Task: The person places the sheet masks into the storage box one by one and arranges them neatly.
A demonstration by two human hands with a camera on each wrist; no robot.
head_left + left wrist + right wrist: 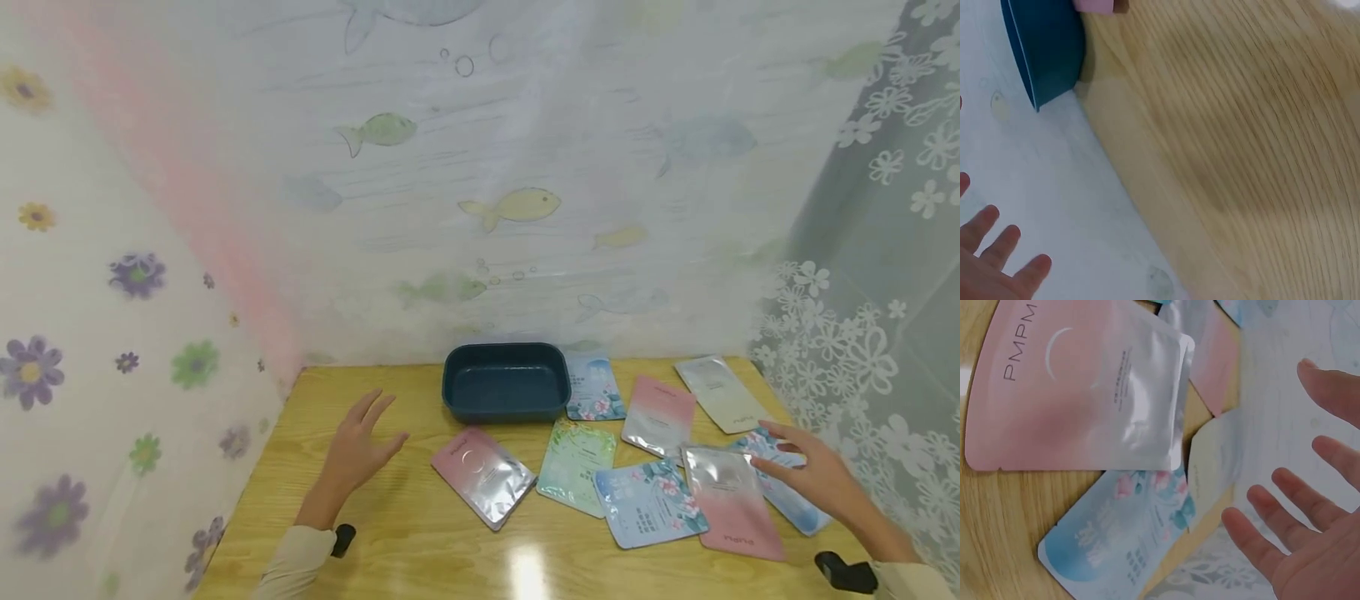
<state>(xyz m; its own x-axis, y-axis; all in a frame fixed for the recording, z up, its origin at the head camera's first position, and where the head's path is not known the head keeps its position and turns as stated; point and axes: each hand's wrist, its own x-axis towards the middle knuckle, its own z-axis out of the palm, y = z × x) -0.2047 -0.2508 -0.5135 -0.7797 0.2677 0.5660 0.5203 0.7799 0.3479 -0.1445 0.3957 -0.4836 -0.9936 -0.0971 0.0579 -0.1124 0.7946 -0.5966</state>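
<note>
Over the left part of the table my left hand (354, 457) hovers with fingers spread, holding nothing; its fingertips also show in the left wrist view. My right hand (813, 471) hangs over the right end with fingers apart and nothing in them. Below it lies a blue floral sachet (791, 492), partly covered by the hand. Beside that, a pink and silver sachet (735, 504) marked PMPM (1079, 394) lies flat. Another blue floral sachet (651, 504), a green one (577, 467) and a pink-silver one (483, 477) lie further left.
A dark blue rectangular bin (506, 417) stands at the table's back edge. Near it lie a blue floral sachet (594, 387), a pink one (660, 414) and a cream-silver one (722, 393). A curtain printed with fish (525, 204) hangs behind the wooden table (420, 542).
</note>
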